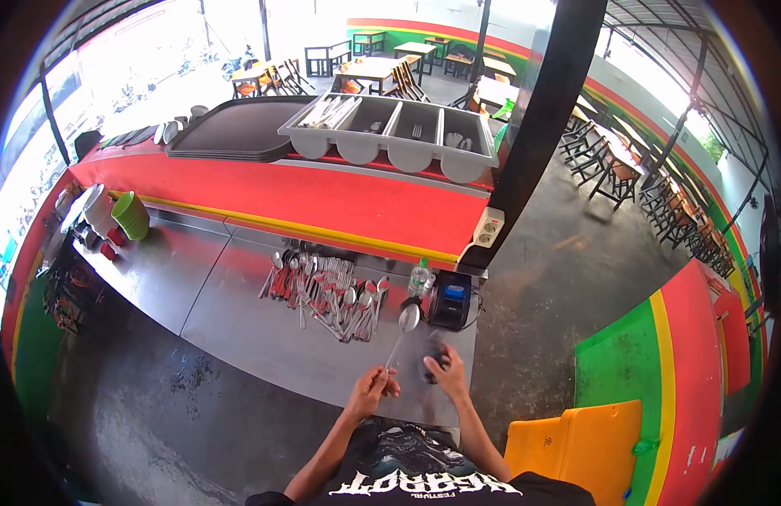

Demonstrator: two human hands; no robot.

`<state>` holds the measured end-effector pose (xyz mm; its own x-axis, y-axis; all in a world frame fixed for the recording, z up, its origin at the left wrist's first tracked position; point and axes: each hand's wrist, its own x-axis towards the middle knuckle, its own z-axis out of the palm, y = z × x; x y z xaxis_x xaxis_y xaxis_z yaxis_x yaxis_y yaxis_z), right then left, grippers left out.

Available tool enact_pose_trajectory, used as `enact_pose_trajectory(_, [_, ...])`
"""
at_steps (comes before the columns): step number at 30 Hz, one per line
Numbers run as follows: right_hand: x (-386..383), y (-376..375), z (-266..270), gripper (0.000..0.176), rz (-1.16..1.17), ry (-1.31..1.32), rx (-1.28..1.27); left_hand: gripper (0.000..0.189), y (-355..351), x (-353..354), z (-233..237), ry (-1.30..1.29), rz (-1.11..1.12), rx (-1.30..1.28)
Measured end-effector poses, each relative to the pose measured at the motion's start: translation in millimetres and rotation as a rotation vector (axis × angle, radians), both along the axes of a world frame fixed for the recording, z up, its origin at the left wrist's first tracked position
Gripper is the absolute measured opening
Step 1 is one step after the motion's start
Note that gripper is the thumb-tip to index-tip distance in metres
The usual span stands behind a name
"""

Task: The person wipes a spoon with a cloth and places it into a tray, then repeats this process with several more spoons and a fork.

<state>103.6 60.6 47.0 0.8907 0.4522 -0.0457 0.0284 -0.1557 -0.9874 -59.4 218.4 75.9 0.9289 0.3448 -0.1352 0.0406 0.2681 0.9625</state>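
My left hand (372, 394) is closed around the handle of a metal spoon (409, 319), whose bowl points up and away from me. Close by on the right, my right hand (446, 373) has its fingers curled at a dark, soft-looking bundle (432, 364), blurred in this view; its kind I cannot tell. Both hands are over the near edge of the steel counter (264, 337). Beyond them lies a loose pile of spoons and forks (340, 291), partly overlapping one another.
A clear bottle (419, 278) and a black device with a blue screen (452, 299) stand right of the pile. On the red ledge (340, 194) are a grey cutlery holder (390, 135) and stacked dark trays (238, 126). Green bowls (130, 216) stand far left; a yellow chair (576, 451) is at right.
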Motion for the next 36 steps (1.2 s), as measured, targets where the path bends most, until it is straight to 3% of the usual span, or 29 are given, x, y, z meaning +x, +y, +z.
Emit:
enact_pose_trajectory(3, [-19.0, 14.1, 22.7, 0.050, 0.057, -0.017, 0.031, 0.032, 5.4, 10.6, 8.5, -0.037, 0.017, -0.014])
enact_pose_trajectory(6, [-11.4, 22.6, 29.6, 0.044, 0.282, 0.159, 0.208, 0.033, 6.4, 20.0, 13.5, -0.063, 0.021, -0.028])
enact_pose_trajectory(7, [-13.3, 23.0, 43.6, 0.033, 0.310, 0.230, 0.240, 0.032, 4.8, 23.1, 16.8, -0.056, 0.022, -0.017])
enact_pose_trajectory(10, [-11.1, 32.7, 72.4, 0.030, 0.347, 0.099, 0.215, 0.031, -2.7, 39.1, 31.9, -0.050, 0.023, 0.020])
enact_pose_trajectory(13, [5.5, 41.4, 82.5, 0.027, 0.331, -0.108, 0.135, 0.029, -5.0, 60.2, 37.2, -0.053, 0.035, 0.063])
enact_pose_trajectory(16, [16.7, 49.1, 108.3, 0.023, 0.237, 0.044, 0.227, 0.028, 4.2, 85.0, 61.1, -0.067, 0.055, 0.144])
enact_pose_trajectory(21, [42.3, 67.2, 166.8, 0.021, 0.161, 0.012, 0.378, 0.027, 25.6, 132.2, 109.4, -0.303, 0.012, 0.206])
enact_pose_trajectory(30, [117.2, 108.1, 262.5, 0.028, 0.081, -0.128, 0.628, 0.030, 63.3, 229.9, 229.7, -0.517, 0.001, 0.349])
enact_pose_trajectory(36, [200.0, 136.0, 282.4, 0.033, 0.100, -0.192, 0.547, 0.042, 92.1, 308.8, 262.5, -0.426, -0.001, 0.458])
